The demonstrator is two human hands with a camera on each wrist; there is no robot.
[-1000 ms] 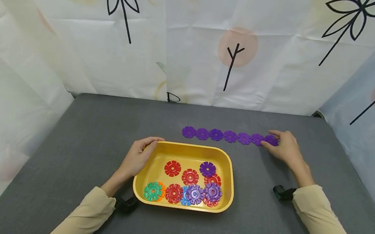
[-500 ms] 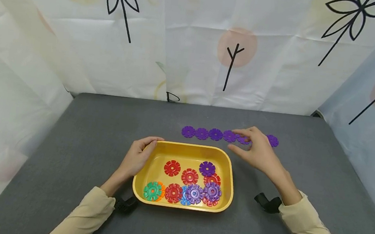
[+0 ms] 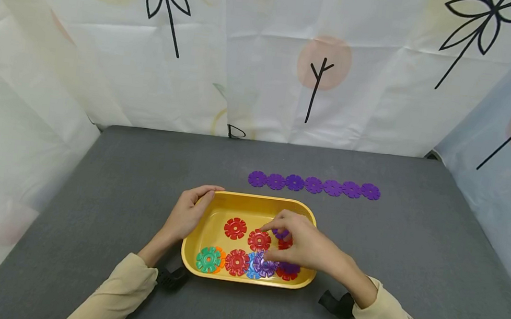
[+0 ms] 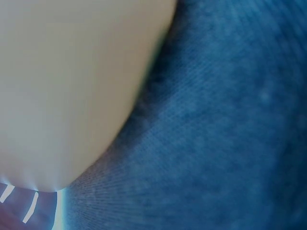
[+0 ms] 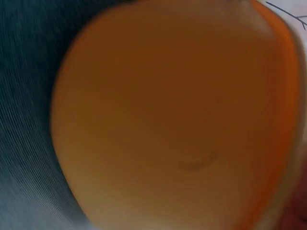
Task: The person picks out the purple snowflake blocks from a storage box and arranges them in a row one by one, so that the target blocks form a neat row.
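My left hand [image 3: 186, 215] grips the upper left corner of a yellow plastic tray [image 3: 216, 209], its thumb at the rim. Over the tray's right half is my right hand [image 3: 306, 242], thumb and fingers apart above the flower-shaped plastic discs, partly hiding several of them. Inside lie red discs [image 3: 235, 228], a green disc [image 3: 209, 260] over an orange one, and purple discs [image 3: 266, 267], one overlapping a blue disc [image 3: 252, 271]. In the right wrist view, the tray's wall [image 5: 168, 110] fills most of the picture, blurred.
Beyond the tray, a straight row of several purple flower discs [image 3: 294, 182] lies on the grey cloth-covered table [image 3: 166, 157]. A printed white curtain [image 3: 265, 76] hangs behind the table's far edge and along both sides.
My right hand has left the right end of the purple row and come left and nearer, over the tray. The row is now fully visible. My left hand and the tray have stayed put.
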